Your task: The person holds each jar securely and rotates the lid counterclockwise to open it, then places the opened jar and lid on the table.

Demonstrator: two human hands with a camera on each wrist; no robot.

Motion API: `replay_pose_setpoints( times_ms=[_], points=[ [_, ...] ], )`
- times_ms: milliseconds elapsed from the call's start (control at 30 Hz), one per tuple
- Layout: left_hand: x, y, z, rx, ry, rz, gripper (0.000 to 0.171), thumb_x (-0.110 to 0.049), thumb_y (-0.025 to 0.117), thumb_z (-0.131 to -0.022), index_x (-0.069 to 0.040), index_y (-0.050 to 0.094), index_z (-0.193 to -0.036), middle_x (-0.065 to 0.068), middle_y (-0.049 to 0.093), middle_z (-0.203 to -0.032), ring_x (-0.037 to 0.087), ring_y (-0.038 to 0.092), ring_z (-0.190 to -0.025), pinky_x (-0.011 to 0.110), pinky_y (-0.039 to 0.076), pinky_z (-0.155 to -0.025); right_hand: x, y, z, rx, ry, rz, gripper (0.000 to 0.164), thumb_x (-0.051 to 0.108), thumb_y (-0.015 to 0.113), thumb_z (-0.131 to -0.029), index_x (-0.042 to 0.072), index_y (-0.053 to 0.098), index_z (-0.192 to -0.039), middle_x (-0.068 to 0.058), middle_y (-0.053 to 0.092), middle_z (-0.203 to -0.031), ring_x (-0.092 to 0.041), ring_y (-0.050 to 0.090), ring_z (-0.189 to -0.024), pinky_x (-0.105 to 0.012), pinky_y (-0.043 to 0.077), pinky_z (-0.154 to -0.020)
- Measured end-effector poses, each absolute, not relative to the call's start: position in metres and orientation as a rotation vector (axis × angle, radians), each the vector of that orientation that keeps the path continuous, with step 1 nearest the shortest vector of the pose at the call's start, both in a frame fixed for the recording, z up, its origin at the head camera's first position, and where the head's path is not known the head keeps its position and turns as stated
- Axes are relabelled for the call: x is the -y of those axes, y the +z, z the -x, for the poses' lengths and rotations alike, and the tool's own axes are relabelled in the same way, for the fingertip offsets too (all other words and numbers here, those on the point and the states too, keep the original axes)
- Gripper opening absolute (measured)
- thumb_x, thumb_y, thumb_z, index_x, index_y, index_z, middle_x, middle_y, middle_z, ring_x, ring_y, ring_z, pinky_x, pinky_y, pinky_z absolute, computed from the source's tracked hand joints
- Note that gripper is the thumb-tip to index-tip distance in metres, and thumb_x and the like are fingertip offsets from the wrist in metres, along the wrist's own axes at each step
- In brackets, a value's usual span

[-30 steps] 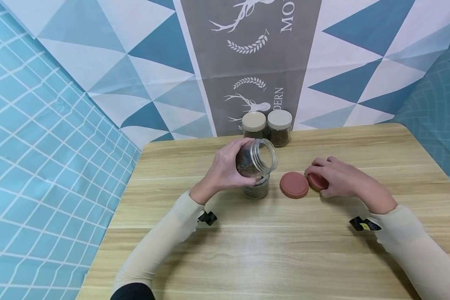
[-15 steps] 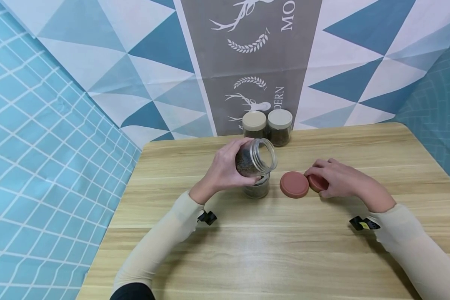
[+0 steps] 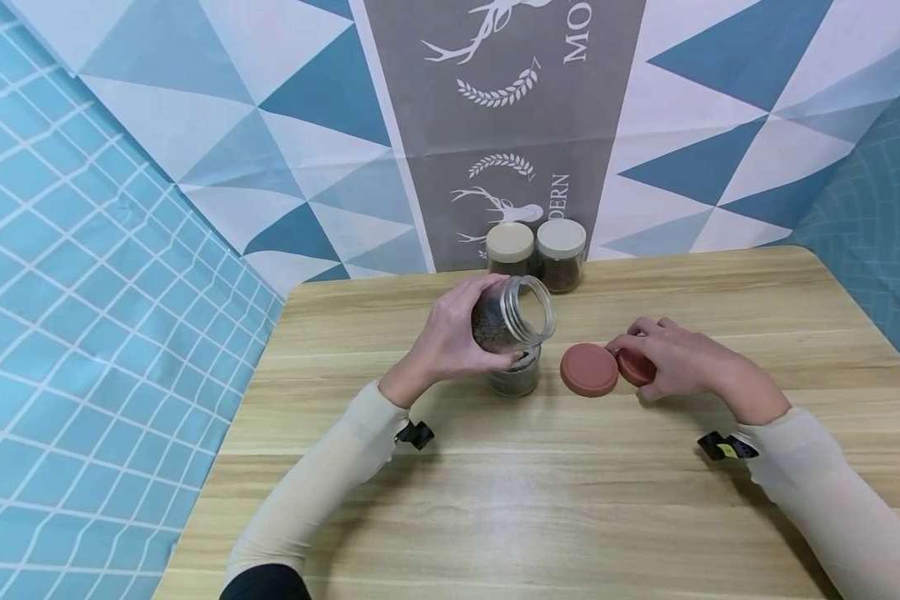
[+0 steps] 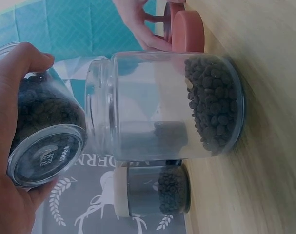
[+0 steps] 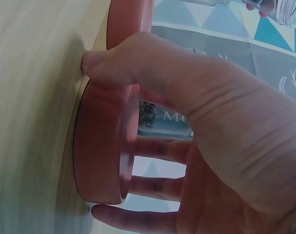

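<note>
Gripping glass jar (image 3: 495,323), tilted rightward above upright jar (image 3: 514,382), with left hand (image 3: 452,335); holding rightmost red lid (image 3: 635,367) with right hand (image 3: 677,358).

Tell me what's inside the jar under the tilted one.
Dark pellets lie at the bottom of the lower jar. The pile's middle is covered by the outer pellets; in the head view, the left hand and tilted jar hide part of the jar.

From the head, I looked forward and down across the table (image 3: 495,517), the widest view. My left-wrist view, turned sideways, faced a standing jar (image 4: 213,107) at close range; my sideways right-wrist view sat close to the red lids (image 5: 101,146), shared by all three.
</note>
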State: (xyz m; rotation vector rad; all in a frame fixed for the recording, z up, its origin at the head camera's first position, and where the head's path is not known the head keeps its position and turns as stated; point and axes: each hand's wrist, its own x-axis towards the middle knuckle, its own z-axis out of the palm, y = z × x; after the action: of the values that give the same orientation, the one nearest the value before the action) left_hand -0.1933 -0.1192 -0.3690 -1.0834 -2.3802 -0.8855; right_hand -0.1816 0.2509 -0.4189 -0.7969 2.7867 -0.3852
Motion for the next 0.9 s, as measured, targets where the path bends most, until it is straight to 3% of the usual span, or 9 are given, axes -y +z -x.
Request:
replay_pose_setpoints(
  times_ms=[367, 900],
  points=[
    [0.121, -0.355, 0.196, 2.351, -0.917, 1.071, 0.1, -0.03, 0.103, -0.065, 0.003, 0.059, -0.149, 0.021, 0.074, -0.137, 0.035, 0.074, -0.125, 0.049, 0.064, -0.111, -0.251, -0.419, 0.182, -2.78, -0.405, 0.783, 0.078, 0.023, 0.1, -0.072, 0.021, 0.073, -0.145, -0.017, 0.065, -0.136, -0.034, 0.059, -0.11, -0.042, 0.057, -0.074],
    [0.143, -0.368, 0.192, 2.307, -1.115, 0.892, 0.102, -0.028, 0.107, -0.063, 0.003, 0.06, -0.148, 0.022, 0.078, -0.134, 0.038, 0.078, -0.121, 0.055, 0.065, -0.106, -0.248, -0.418, 0.181, -2.766, -0.405, 0.757, 0.08, 0.023, 0.1, -0.072, 0.019, 0.071, -0.147, -0.017, 0.064, -0.139, -0.037, 0.058, -0.114, -0.045, 0.06, -0.076]
  ],
)
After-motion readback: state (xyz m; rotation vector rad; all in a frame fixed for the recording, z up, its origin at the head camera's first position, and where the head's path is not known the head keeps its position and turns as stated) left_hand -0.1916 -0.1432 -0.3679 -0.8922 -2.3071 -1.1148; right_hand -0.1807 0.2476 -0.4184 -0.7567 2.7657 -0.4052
